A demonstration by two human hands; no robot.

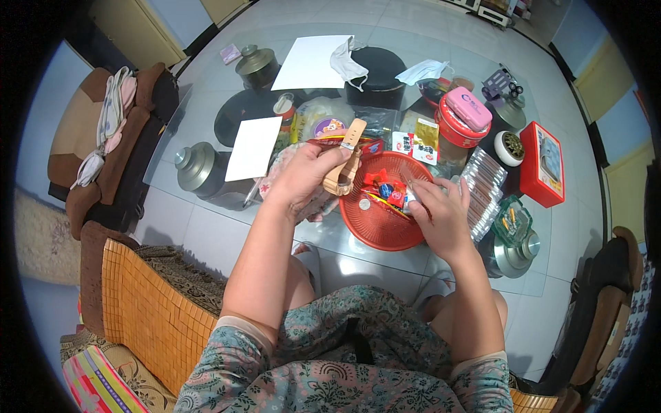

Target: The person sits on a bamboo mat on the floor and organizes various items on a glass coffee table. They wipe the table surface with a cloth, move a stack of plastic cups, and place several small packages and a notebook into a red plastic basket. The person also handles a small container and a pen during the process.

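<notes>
My left hand (308, 175) is closed around a tan strap watch (346, 165), its band looped at the lower end. A red and yellow packet (330, 140) shows just beyond the fingers; whether it is held too, I cannot tell. To the right of the watch is a round red-orange plastic basket (375, 234). Inside it are several small wrapped sweets (387, 191) and a silvery coin-like disc (364, 204). Over the basket's right side, my right hand (441, 215) has its fingers curled together at something small and silvery, partly hidden by them.
The glass table (206, 113) carries white paper (253, 148), face masks (349, 63), a red tin (463, 131) with a pink case (468, 109), a potted cactus (509, 148), a red box (542, 165), clear plastic packs (484, 189) and a green glass ashtray (513, 220). Metal-capped supports (196, 165) stand around it.
</notes>
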